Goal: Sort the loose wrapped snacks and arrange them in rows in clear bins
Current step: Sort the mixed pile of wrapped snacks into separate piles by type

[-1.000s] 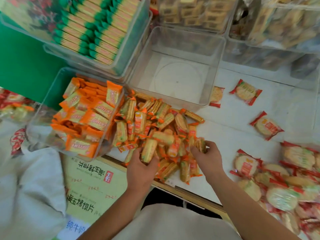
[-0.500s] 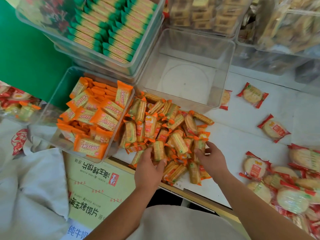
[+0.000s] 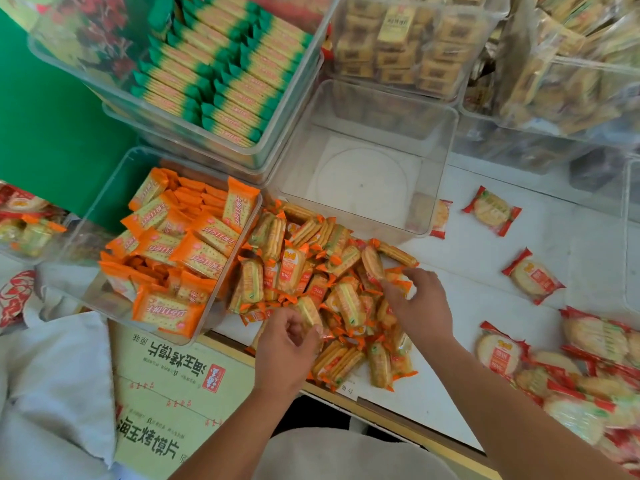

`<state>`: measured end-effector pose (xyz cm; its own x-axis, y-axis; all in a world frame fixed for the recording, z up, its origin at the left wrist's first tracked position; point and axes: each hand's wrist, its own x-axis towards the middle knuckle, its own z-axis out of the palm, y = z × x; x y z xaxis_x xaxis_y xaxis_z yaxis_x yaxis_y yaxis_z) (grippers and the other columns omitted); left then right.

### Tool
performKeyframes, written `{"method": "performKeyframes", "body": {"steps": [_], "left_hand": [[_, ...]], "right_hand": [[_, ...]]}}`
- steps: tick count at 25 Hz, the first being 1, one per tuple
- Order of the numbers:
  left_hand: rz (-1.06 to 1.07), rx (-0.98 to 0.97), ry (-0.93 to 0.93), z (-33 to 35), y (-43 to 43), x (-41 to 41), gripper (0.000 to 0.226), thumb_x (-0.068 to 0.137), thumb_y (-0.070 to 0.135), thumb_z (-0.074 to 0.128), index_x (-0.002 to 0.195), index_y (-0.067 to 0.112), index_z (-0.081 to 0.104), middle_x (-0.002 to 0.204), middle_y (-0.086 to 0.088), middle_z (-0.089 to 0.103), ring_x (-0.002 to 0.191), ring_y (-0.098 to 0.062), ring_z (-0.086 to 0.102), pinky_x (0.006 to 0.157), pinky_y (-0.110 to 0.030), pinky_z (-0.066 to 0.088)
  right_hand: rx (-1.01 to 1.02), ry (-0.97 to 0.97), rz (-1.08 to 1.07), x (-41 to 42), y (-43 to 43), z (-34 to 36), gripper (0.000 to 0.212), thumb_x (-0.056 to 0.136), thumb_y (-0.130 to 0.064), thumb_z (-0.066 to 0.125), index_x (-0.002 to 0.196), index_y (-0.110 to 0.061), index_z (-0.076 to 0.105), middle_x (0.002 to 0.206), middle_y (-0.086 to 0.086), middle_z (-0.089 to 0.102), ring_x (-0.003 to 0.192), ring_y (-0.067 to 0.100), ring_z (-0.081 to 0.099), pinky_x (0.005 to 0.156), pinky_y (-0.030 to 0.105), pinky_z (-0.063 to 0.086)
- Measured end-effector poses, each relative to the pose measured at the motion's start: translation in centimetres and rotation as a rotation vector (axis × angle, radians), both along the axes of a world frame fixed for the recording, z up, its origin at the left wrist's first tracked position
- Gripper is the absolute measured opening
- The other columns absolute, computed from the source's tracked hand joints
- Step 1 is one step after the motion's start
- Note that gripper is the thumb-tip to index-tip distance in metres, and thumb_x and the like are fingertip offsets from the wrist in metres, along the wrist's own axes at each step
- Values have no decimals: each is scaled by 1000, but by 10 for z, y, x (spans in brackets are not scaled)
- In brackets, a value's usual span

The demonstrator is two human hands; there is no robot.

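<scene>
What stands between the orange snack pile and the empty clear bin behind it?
Nothing visible but the near wall of the empty clear bin, which the orange snack pile lies against. The bin is open on top, so snacks must be lifted over that wall.

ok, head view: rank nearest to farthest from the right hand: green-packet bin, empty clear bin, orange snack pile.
1. orange snack pile: directly under the right hand, fingers in it.
2. empty clear bin: just beyond the pile, straight ahead.
3. green-packet bin: farthest, back left, past the empty bin's left corner.
</scene>
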<state>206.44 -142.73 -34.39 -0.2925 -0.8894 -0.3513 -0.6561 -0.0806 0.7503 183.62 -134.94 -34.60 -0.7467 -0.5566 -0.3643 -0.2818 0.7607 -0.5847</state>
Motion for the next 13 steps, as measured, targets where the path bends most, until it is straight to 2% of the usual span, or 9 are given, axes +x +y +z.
{"method": "performKeyframes", "body": {"steps": [3, 6, 8, 11, 13], "left_hand": [[-69, 31, 40, 9, 4, -3, 21, 88, 26, 79, 92, 28, 58, 80, 5, 62, 69, -12, 59, 64, -27, 54], [-114, 66, 55, 17, 5, -8, 17, 91, 24, 75, 100, 30, 62, 85, 8, 66, 70, -7, 61, 66, -27, 56], [-133, 78, 54, 21, 4, -8, 16, 93, 24, 73, 105, 30, 64, 89, 11, 67, 73, -6, 62, 69, -25, 57], [-150, 77, 55, 23, 5, -12, 17, 95, 25, 70, 109, 32, 64, 92, 14, 67, 75, -5, 62, 69, -22, 54], [-157, 74, 62, 27, 7, -15, 18, 96, 25, 68, 111, 33, 64, 92, 16, 67, 75, -4, 61, 68, -19, 53]], "right_hand": [[68, 29, 174, -4, -36, 0, 54, 90, -56, 65, 137, -30, 57, 133, -5, 62, 123, 22, 58, 93, 43, 54], [188, -17, 218, -7, -52, -7, 58, 83, -65, 64, 129, -30, 59, 114, -3, 69, 107, 26, 66, 80, 41, 57], [222, 2, 255, -8, -52, -11, 60, 82, -64, 67, 129, -28, 59, 112, -1, 69, 103, 27, 66, 73, 36, 52], [222, 60, 274, -13, -50, -11, 30, 90, -42, 63, 112, -21, 66, 101, 3, 70, 95, 29, 67, 71, 37, 56], [157, 28, 214, -17, -46, -9, 13, 93, -33, 60, 98, -23, 67, 89, -1, 69, 85, 26, 67, 71, 39, 58]]}}
